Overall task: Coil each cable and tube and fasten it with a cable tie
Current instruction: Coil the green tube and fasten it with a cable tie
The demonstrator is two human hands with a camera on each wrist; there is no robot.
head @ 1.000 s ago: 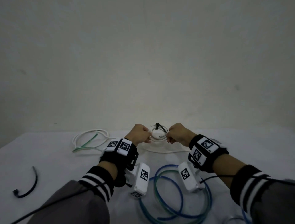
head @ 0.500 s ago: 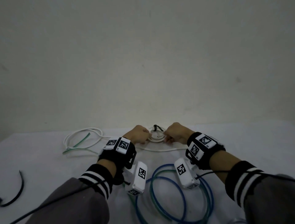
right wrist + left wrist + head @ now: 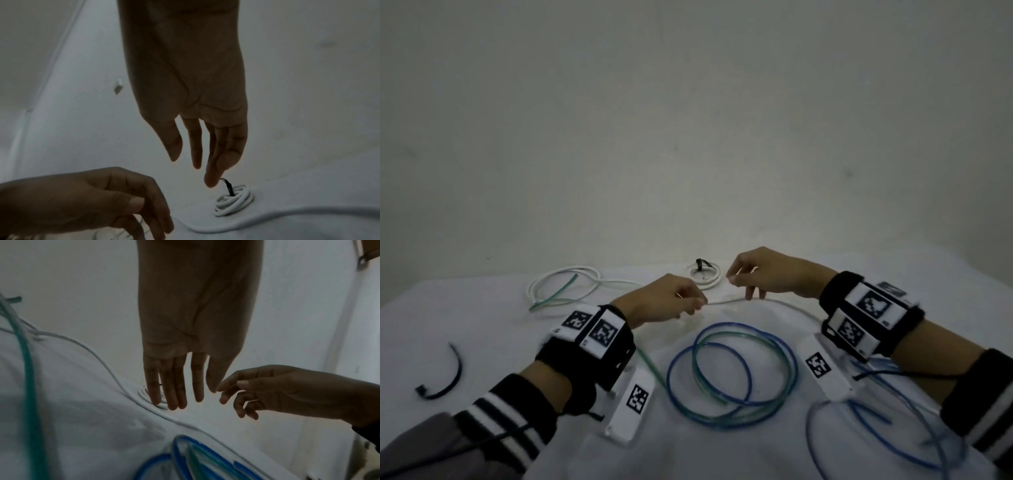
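One small white cable coil lies at the far side of the white tabletop, bound with a black cable tie; that item appears finished. Both hands hover just in front of it and hold nothing. The left hand has fingers extended and relaxed, tips low over the cloth beside a loose white cable that runs between the two hands. The right hand hangs with fingers loosely spread, one fingertip near the tie's tail in the right wrist view, contact not confirmed.

Judgement: the step in hand is the changeover to the next item. Outstanding are the loose white cable, the blue and green tubes nearer the person, and a white and green loop at far left. A spare black cable tie lies well left. The next move calls for gripping one cable end and winding even loops before fetching that tie.
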